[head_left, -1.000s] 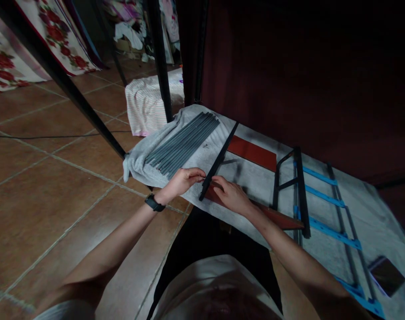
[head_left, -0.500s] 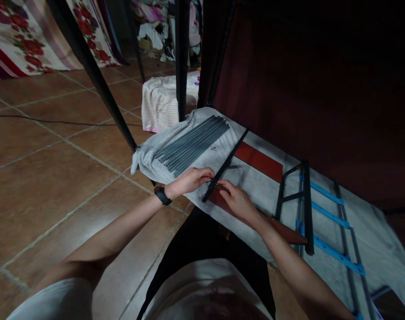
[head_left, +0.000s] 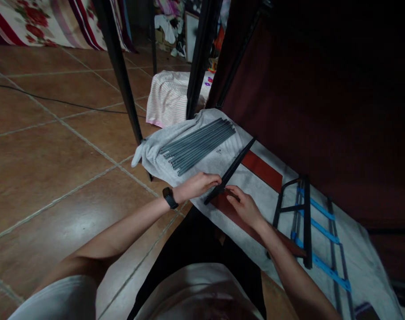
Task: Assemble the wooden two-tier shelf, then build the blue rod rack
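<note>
Both hands meet at the near end of a black bar (head_left: 232,169). The left hand (head_left: 198,185) comes from the left with its fingers curled together over that end. The right hand (head_left: 245,207) reaches from the near right with its fingertips bunched against the bar's right edge; whether they truly clamp it cannot be told.

The bar is long and thin and lies on a grey cloth (head_left: 156,153) that covers a low table. Its long axis runs diagonally: the held end points near and left, towards the person, and the free end points far and right, towards a dark maroon fabric wall (head_left: 322,102).

A red-brown board (head_left: 264,171) lies under and to the right of the bar, and part of it shows beneath the right hand. To the far left of the bar a bundle of grey rods (head_left: 197,144) lies on the cloth, angled much like the bar and well clear of it. To the right, near the right forearm, sits a black frame (head_left: 305,222) with blue straps (head_left: 317,206) across it. A black watch (head_left: 169,198) is on the left wrist. Two black poles (head_left: 121,71) rise from the tiled floor beyond the table's left corner, and a striped cloth (head_left: 167,98) lies between them.
</note>
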Demonstrator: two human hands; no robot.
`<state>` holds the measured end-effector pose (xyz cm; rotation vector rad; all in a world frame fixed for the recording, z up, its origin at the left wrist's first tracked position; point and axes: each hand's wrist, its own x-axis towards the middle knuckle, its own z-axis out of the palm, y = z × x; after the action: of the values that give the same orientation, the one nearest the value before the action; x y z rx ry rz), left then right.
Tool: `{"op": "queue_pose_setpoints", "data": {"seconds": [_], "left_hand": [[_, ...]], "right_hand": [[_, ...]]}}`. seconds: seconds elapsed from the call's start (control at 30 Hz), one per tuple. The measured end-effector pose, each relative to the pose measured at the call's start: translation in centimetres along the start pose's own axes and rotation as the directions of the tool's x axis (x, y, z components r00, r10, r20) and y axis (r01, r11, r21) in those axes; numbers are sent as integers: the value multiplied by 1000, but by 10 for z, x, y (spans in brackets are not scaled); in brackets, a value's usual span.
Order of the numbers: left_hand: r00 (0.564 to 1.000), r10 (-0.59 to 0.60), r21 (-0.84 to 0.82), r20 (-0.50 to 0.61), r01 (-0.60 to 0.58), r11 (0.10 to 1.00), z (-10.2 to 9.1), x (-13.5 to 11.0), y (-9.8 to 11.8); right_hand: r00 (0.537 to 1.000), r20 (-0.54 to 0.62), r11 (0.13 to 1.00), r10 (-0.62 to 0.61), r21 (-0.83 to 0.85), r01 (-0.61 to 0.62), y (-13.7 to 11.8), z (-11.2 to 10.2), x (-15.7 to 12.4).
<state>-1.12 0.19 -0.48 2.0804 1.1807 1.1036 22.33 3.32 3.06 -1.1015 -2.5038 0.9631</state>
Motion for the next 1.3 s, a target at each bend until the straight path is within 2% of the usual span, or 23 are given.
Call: {"op": "queue_pose_setpoints", "data": {"seconds": [0.2, 0.43, 0.63, 0.83, 1.0, 1.17, 1.3], "left_hand": [[998, 48, 20, 49, -49, 999, -3, 2, -2], [996, 91, 37, 21, -92, 995, 1, 1, -6], [995, 100, 22, -7, -100, 995, 6, -2, -5], [999, 51, 52, 10, -51, 997, 4, -4, 6], [1000, 27, 25, -1, -27, 999, 5, -4, 11], [997, 70, -10, -30, -70, 998, 12, -2, 6], [998, 43, -6, -47, -44, 999, 18, 0, 1]], "right_hand": [[999, 13, 996, 32, 87, -33, -2, -1, 1], [997, 28, 974, 68, 215, -73, -7, -5, 1], [996, 34, 967, 84, 237, -89, -4, -4, 1], [993, 9, 981, 117, 155, -117, -1, -2, 0], [999, 24, 999, 38, 22, -39, -3, -1, 0], [998, -9, 990, 61, -128, -62, -5, 1, 3], [997, 51, 966, 66, -252, -51, -9, -2, 3]]}}
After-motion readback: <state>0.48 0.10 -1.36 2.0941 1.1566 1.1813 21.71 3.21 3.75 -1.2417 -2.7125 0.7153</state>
